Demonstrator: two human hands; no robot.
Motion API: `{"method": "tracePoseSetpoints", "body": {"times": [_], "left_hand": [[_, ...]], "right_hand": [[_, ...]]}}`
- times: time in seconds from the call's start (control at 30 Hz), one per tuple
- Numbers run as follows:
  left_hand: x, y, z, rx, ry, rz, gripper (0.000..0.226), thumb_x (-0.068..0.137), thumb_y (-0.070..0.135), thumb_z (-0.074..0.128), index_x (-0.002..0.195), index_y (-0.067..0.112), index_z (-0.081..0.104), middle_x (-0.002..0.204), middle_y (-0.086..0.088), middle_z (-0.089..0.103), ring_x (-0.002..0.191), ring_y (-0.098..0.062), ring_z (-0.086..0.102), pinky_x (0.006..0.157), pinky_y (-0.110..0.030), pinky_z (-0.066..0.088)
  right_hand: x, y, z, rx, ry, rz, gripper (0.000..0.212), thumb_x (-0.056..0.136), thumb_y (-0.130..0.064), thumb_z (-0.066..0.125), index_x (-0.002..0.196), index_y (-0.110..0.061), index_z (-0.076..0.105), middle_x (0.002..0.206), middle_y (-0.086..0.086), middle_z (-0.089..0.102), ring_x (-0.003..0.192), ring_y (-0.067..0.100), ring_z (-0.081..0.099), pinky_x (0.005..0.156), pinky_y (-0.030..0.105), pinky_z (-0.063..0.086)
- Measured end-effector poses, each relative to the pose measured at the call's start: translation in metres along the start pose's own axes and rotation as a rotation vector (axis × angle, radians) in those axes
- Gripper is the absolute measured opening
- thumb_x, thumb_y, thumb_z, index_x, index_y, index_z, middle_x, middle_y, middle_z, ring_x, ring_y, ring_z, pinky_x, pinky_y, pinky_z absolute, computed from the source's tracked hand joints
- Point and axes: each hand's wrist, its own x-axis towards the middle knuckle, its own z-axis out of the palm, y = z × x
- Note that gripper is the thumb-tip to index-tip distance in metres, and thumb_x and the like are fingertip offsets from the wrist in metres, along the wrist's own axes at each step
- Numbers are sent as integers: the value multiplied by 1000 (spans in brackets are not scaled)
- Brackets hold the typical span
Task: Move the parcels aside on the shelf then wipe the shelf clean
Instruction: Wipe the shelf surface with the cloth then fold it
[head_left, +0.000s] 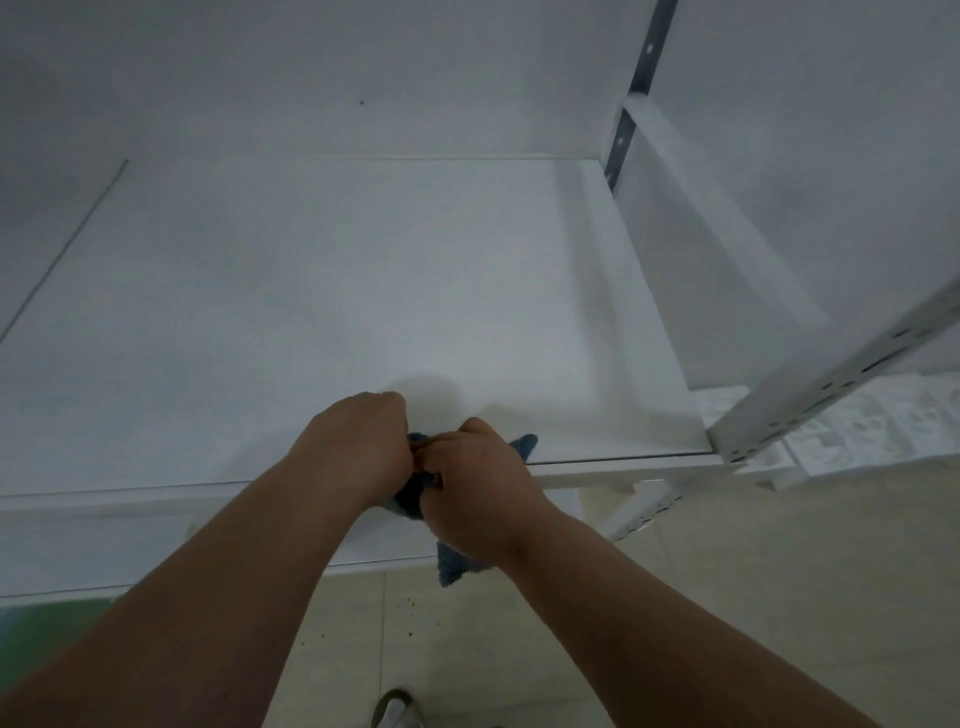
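Note:
A white shelf board (337, 291) fills most of the head view, bare, with no parcels in sight. At its front edge both hands grip a dark blue cloth (451, 564). My left hand (353, 447) is closed on the cloth's upper part. My right hand (478, 493) is closed on it just to the right, touching the left hand. One corner of the cloth pokes out over the shelf past the right hand, and another hangs below the front edge. Most of the cloth is hidden inside the hands.
A white slotted metal upright (831, 384) rises at the shelf's front right corner, and another upright (636, 98) at the back right. A white wall stands behind. Beige floor tiles (675, 571) lie below, with a shoe (397, 709) at the bottom. A lower shelf edge (104, 551) shows underneath.

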Motion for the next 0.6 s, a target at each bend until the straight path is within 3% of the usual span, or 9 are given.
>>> {"method": "tracePoseSetpoints", "body": {"times": [0.1,0.23,0.43,0.6], "left_hand": [[-7,3,0,34,-73,20,23,92,15,53,115,13,57,114,-4,61,98,-16,56,76,-20,37],[-20,7,-11,2,-74,22,25,96,12,47,120,9,55,119,-6,59,107,-17,55,72,-18,32],[-35,18,-32,-349,10,10,17,96,8,43,104,1,55,102,-14,57,74,-14,48,55,-24,34],[-55,20,-38,-553,177,-38,12,98,13,37,103,11,47,89,-5,52,72,-13,45,58,-27,36]], "right_hand": [[-3,0,-11,-27,-144,-7,28,84,-5,52,108,-10,65,112,10,62,106,26,51,91,33,40],[-15,6,-19,137,-115,56,30,80,0,55,108,-8,63,108,12,65,98,27,61,85,37,51],[-32,14,-32,353,49,75,37,89,-7,46,124,-21,47,104,12,65,90,27,64,80,43,56],[-43,11,-31,381,87,36,49,89,-11,57,126,-25,28,83,9,63,73,25,63,67,41,54]]}}
